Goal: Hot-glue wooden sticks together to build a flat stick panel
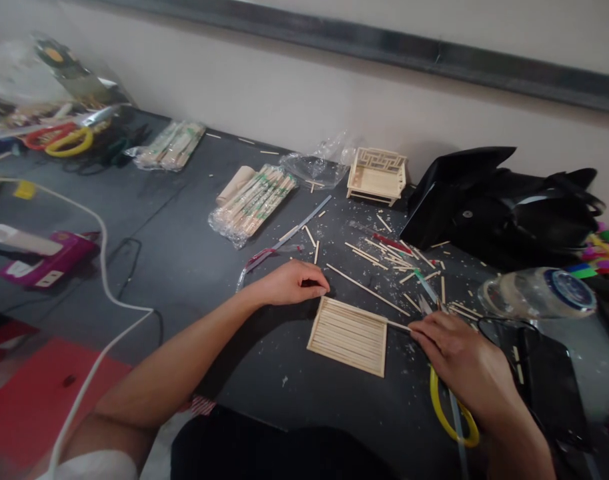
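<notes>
A flat rectangular panel of thin wooden sticks [350, 337] lies on the dark table [184, 220]. Just above its upper left corner is my left hand [297, 283], its thumb and fingers curled close together; whatever may be between the tips is too small to tell. At the panel's upper right, my right hand [451, 343] pinches the end of a thin wooden stick [398, 325] that reaches to the panel's corner. Yellow-handled scissors [434, 400] lie partly under my right hand, their blades showing beyond the knuckles. A long loose stick [367, 289] rests above the panel.
Cut sticks [379, 253] and crumbs are scattered behind the panel. A small wooden stick model [377, 177] stands near the wall, beside a black bag [494, 200]. A clear jar [539, 293] lies at right. Stick packs [257, 200] and a purple glue gun [59, 260] are leftward.
</notes>
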Available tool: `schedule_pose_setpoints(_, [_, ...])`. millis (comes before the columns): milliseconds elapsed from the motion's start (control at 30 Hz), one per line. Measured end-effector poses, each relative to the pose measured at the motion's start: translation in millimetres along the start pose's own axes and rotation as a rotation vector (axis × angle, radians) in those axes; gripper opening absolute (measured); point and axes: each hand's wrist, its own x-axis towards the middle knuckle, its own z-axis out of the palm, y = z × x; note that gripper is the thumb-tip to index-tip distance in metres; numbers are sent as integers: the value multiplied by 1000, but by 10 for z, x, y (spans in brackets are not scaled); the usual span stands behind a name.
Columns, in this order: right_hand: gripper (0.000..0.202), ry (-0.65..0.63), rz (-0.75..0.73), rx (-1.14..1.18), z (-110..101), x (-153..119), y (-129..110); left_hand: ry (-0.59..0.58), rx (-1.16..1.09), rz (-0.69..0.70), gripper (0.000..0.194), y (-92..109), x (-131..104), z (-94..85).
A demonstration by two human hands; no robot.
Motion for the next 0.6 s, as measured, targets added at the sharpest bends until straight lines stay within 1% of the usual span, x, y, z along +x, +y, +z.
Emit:
schedule_pose_setpoints(100, [45,-22,-18,4,29,12,-26,-23,43,12,19,21,-4,6])
schedule_pose_setpoints(267, [45,-68,11,11,83,9,-51,-57,105,-15,19,47,-15,23])
schedule_pose_setpoints(467, [42,-61,-8,-29,115,34,-53,-57,177,-39,17,84,-17,57])
schedule_pose_setpoints(600, [39,-74,-12,-53,116,67,-59,-80,232,-96,15,117,-5,71])
